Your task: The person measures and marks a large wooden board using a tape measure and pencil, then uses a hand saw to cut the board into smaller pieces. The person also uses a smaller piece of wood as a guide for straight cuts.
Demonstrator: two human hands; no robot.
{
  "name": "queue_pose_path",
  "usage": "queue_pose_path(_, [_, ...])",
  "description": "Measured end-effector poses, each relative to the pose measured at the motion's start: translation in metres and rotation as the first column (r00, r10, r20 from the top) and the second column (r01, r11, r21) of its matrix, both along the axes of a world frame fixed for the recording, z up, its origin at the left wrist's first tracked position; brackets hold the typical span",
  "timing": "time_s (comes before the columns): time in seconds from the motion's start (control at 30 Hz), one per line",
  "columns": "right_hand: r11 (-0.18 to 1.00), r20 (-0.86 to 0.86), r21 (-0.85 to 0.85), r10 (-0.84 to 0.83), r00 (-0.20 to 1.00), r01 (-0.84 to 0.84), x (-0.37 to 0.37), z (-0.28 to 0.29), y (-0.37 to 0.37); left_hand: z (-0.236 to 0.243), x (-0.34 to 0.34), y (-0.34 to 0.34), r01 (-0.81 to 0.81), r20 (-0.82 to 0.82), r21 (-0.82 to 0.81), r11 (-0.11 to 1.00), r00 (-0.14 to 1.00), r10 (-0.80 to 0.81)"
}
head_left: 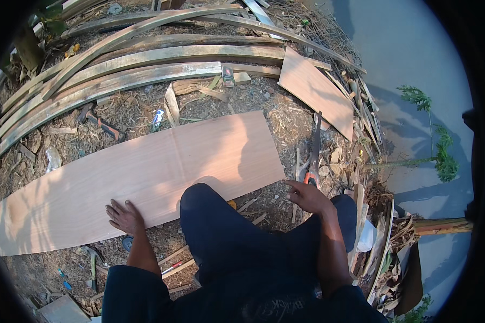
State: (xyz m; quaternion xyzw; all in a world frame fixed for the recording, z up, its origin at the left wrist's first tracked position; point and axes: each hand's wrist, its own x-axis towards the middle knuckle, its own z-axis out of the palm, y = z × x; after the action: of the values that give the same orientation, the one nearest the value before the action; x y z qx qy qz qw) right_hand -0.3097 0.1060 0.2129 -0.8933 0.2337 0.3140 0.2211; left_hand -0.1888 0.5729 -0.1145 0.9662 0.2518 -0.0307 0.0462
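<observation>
My left hand (125, 217) rests with its fingers spread on the near edge of a long, light-brown plywood sheet (161, 167). The sheet stretches from the far left to in front of my bent knee. Off its right-hand corner is my right hand (310, 197), index finger stretched out to the left by that corner. Its other fingers are partly bent, and I see nothing between them. Just beyond this hand is a handsaw (314, 145), blade pointing away from me. Its orange handle is partly covered by the hand.
Long timber battens (161, 59) lie stacked across the far side, a tape measure (228, 76) at their near edge. A smaller plywood piece (318, 91) leans toward the grey wall (415, 43). An orange-handled tool (105, 125) and a hammer (93, 264) lie among wood scraps.
</observation>
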Motion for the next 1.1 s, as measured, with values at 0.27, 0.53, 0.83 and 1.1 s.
queue_pose_path(0.27, [0.876,-0.083,0.322,-0.353,0.932,0.36,0.174,-0.098,-0.034,0.003,0.002,0.001,-0.032,-0.057,-0.045,0.998,0.998,0.029])
queue_pose_path(0.53, [0.636,0.089,0.461,-0.727,0.681,0.619,0.331,-0.214,-0.099,-0.002,0.003,0.001,-0.019,-0.097,0.021,1.0,0.995,0.021])
queue_pose_path(0.83, [0.6,0.403,0.334,-0.788,0.466,0.727,0.438,-0.326,-0.183,-0.006,0.003,0.002,-0.006,-0.126,0.026,1.0,0.992,0.009])
queue_pose_path(1.1, [0.511,0.519,0.634,-0.838,0.17,0.58,0.465,-0.355,-0.181,-0.004,0.003,0.001,0.027,-0.11,0.017,0.999,0.994,-0.025])
